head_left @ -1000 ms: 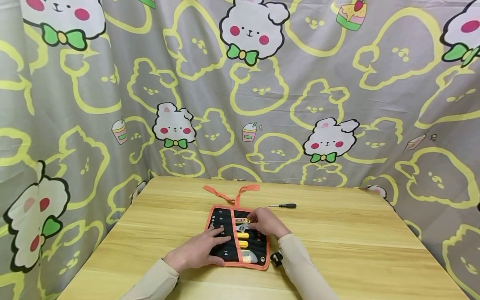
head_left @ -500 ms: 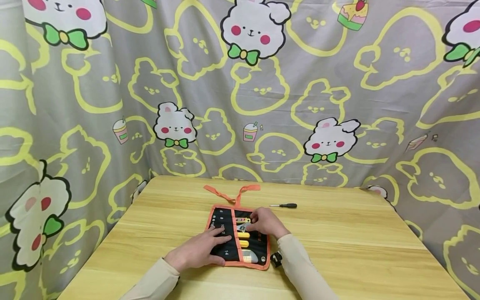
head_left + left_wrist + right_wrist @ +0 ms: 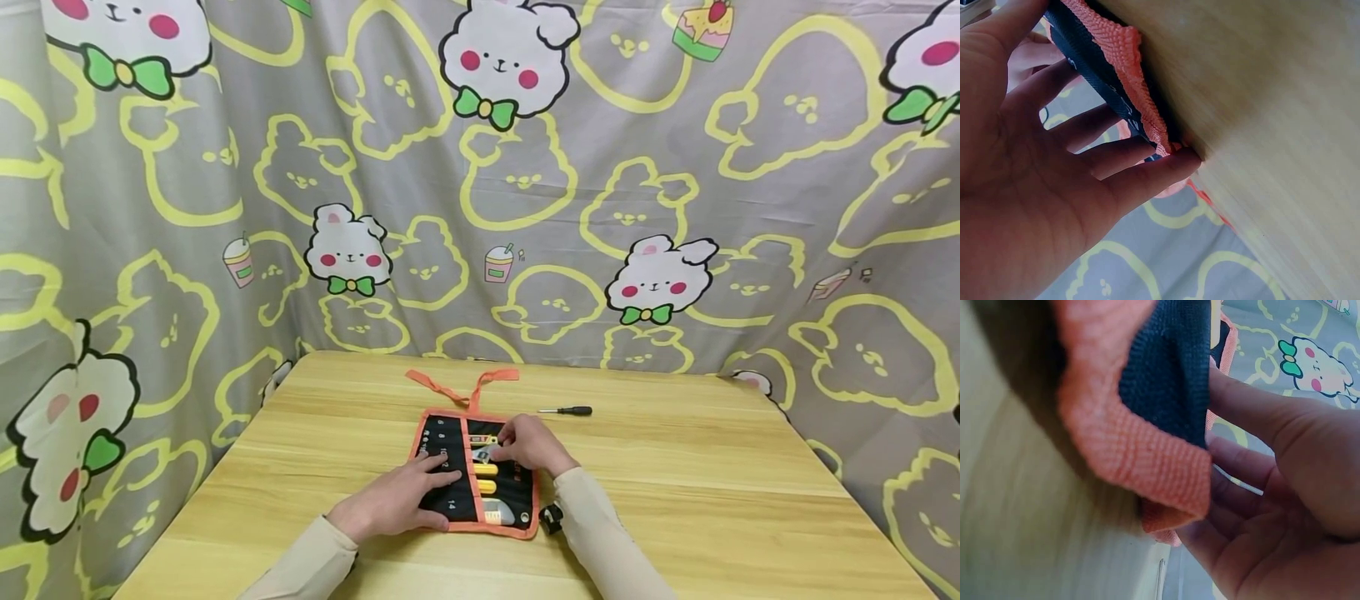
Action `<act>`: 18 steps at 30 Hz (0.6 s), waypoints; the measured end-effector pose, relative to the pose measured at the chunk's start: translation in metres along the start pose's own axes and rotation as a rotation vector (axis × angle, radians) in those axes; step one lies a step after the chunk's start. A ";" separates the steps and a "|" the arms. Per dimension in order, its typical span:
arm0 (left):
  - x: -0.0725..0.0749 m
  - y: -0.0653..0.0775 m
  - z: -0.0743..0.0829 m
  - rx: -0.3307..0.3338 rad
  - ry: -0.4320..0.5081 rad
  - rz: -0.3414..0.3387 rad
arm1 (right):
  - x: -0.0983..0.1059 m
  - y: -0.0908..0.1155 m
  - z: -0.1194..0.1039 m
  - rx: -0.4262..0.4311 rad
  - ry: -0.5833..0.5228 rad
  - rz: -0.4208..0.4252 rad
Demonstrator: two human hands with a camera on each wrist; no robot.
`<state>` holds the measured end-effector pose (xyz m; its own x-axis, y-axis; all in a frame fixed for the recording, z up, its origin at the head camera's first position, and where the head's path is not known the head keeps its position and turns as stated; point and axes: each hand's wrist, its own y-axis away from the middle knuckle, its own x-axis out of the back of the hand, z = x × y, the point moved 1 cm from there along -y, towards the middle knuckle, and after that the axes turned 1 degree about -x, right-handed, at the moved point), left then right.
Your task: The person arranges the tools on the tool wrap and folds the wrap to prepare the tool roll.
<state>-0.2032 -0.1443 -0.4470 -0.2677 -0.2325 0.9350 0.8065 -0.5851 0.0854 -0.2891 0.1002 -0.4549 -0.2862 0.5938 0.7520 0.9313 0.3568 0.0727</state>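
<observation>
A black tool roll with orange edging (image 3: 456, 521) lies unrolled on the table, its pockets marked with white numbers. My left hand (image 3: 393, 502) rests on the roll's left part, fingers spread. Over the right part, my right hand (image 3: 534, 446) pinches a silver adjustable wrench (image 3: 484, 454) whose head shows at the pocket edge; the fingers partly cover it. Two yellow handles (image 3: 487, 470) stick out of the pockets below the wrench. Nearest me is a grey tool with a pale yellow part (image 3: 495, 512); above the wrench sits a yellow-and-red piece (image 3: 480, 439).
A black-handled screwdriver (image 3: 575, 411) lies on the wooden table (image 3: 712, 483) beyond my right hand. Orange tie straps (image 3: 474, 393) stretch from the roll's far edge. A small black object (image 3: 552, 518) shows beside the right sleeve. Patterned curtains (image 3: 420, 192) surround the table.
My right thumb and the wrench have shifted slightly left toward the pocket, and the thumb covers more of the wrench head. The left hand stays in place.
</observation>
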 end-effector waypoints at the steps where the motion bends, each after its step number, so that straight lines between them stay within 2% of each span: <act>1: 0.000 0.000 0.000 0.000 0.000 0.000 | 0.000 -0.001 0.000 0.013 0.000 -0.005; 6: 0.001 0.001 0.001 0.003 -0.001 -0.001 | -0.002 -0.003 0.000 0.084 0.003 -0.047; 12: 0.001 0.001 0.001 0.000 -0.005 -0.005 | -0.003 -0.003 -0.002 0.181 0.069 -0.108; 18: 0.001 0.001 0.001 -0.001 -0.005 -0.006 | -0.004 -0.004 -0.001 0.189 0.100 -0.111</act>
<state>-0.2025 -0.1443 -0.4457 -0.2696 -0.2253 0.9363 0.8044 -0.5871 0.0904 -0.2916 0.0957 -0.4581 -0.3519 0.4724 0.8081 0.8340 0.5502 0.0416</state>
